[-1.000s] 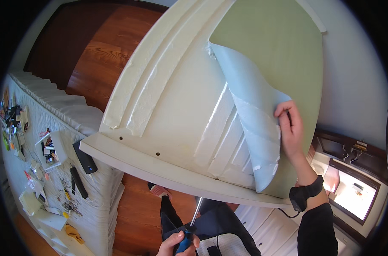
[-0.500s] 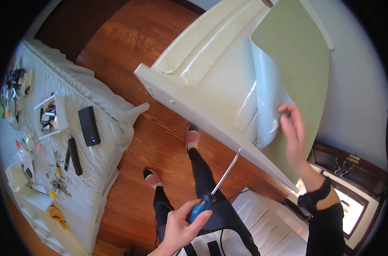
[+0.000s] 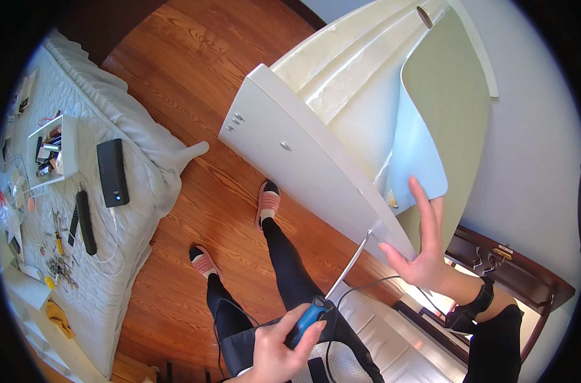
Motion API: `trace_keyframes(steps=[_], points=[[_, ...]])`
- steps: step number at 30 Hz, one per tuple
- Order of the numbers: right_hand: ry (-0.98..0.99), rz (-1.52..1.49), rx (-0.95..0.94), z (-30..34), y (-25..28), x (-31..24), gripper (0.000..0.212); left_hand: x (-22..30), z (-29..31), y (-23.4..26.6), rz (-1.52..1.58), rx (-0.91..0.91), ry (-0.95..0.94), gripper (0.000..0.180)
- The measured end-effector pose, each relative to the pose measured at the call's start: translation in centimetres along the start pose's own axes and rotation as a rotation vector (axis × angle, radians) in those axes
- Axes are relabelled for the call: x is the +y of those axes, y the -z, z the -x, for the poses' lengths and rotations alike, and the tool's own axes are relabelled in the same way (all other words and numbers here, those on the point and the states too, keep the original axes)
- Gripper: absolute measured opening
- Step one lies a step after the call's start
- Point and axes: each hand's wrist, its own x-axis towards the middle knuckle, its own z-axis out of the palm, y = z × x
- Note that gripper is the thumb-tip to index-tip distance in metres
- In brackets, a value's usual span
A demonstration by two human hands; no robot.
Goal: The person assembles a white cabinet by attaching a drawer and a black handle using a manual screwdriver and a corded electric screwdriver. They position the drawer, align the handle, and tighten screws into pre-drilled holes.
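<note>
My left hand is wrapped round the blue handle of a screwdriver. Its long metal shaft slants up to the right, with the tip at the outer face of a white furniture panel, close to the panel's right end. My right hand grips the panel's edge there, thumb on the outer face and fingers over the inner side. Those fingers lie against a curled sheet, light blue underneath and green on its other face. Several metal fittings dot the panel's outer face.
On the left, a quilted bed carries a white box of small items, a black power bank, a black bar and scattered screws. Below is a wooden floor. A dark wood-framed piece stands at right, by the wall.
My right hand has moved from the curled sheet's corner down to the panel's edge near the screwdriver tip. The panel's outer face shows more fully. The left hand still holds the screwdriver.
</note>
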Motion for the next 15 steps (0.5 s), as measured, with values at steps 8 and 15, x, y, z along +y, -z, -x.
trace_keyframes(steps=[8, 15], points=[[-0.004, 0.013, 0.066, 0.1, -0.1, -0.6, 0.085, -2.6, 0.5, -0.3, 0.126, -0.101, 0.146, 0.033], [-0.004, 0.021, 0.022, 0.2, 0.0, 0.0, 0.085, -4.1, -2.1, -0.1, 1.835, -0.794, 0.751, 0.049]])
